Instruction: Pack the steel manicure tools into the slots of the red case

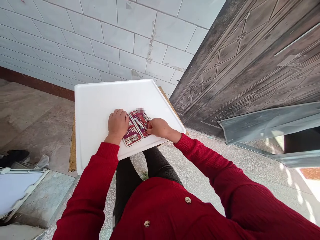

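An opened manicure set case (143,135) with a dark red lining lies on the white tabletop (100,100). Slim metal tools and a nail clipper (131,138) sit in its left half, and more metal tools (141,124) in its right half. My left hand (118,123) is curled over the upper left edge of the case, gripping it and covering part of that half. At the right half, my right hand (159,127) has thumb and fingers pinched together against the lining. Whatever is between those fingertips is too small to make out.
A white tiled wall (105,36) stands behind the table. To the right is a dark patterned door (225,56) with a plastic sheet (262,120) at its lower part. Clutter, including a white panel (20,190), lies on the floor at left.
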Tool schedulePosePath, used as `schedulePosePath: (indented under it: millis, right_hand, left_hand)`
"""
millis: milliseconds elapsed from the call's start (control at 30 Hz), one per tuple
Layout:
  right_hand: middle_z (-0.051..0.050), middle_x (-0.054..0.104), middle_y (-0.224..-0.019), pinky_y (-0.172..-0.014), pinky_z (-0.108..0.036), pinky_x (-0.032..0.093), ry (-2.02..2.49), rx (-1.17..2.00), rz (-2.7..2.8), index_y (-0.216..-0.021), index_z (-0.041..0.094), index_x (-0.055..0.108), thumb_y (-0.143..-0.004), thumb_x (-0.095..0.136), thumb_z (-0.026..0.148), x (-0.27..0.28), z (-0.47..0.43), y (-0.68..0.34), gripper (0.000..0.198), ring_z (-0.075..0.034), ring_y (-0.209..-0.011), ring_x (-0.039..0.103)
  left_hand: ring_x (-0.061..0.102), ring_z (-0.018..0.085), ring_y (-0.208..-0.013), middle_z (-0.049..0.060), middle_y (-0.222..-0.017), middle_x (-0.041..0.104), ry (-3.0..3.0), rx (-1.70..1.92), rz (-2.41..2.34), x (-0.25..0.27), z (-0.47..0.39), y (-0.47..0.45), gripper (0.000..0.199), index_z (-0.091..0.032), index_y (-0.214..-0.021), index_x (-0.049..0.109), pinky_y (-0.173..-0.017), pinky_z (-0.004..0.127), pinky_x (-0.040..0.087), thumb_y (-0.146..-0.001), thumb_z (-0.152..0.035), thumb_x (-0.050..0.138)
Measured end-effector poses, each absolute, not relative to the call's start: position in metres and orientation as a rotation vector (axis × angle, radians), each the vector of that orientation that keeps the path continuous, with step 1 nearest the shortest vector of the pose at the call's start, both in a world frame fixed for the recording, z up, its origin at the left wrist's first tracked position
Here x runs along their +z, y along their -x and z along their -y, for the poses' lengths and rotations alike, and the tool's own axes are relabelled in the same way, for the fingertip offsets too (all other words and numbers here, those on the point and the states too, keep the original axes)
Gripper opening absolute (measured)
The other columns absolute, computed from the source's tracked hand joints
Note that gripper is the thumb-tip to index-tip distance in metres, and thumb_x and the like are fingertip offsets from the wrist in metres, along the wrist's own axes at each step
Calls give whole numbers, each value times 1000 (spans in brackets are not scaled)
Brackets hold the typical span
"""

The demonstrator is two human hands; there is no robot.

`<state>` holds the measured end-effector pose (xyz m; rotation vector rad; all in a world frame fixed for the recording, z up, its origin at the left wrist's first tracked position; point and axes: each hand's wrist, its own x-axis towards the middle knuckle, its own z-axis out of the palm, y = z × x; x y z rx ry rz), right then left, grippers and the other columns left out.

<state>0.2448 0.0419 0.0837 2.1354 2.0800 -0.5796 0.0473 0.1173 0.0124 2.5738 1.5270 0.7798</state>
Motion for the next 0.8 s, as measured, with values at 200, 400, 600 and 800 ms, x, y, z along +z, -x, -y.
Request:
schedulePosePath:
  millis: [200, 400, 600, 800]
  right_hand:
    - [0, 75, -75, -67, -22, 43, -2378, -885, -2316, -81, 18, 74, -92, 66, 24, 73, -51, -274, 15, -12, -66, 65]
    - [1, 69, -67, -62, -21, 44, -2680, -1097, -2298, -77, 17, 65, -91, 60, 23, 44, -115, -299, 16, -10, -55, 56]
    - [-1, 73, -79, -67, -22, 42, -2713, -753, -2443, -82, 19, 67, -92, 56, 26, 21, -133, -298, 16, -14, -72, 61]
    - [-1, 71, -79, -65, -24, 39, -2619, -720, -2547, -79, 20, 66, -92, 56, 25, 17, -130, -298, 17, -14, -73, 59]
  left_hand:
    - [62, 34, -119, 13, -118, 72, -2549, 779, -1540, 13, -117, -46, 21, -23, -104, 67, -100, 53, 51, -102, -25, 46]
    - [64, 31, -117, 12, -120, 73, -2476, 796, -1565, 19, -116, -42, 23, -22, -109, 67, -102, 50, 52, -103, -26, 45]
    - [67, 27, -114, 9, -124, 74, -2404, 856, -1618, 18, -117, -34, 29, -24, -104, 70, -99, 44, 56, -104, -25, 41]
    - [68, 26, -115, 8, -125, 75, -2407, 814, -1648, 15, -121, -31, 33, -24, -103, 73, -98, 41, 57, -104, -27, 40]
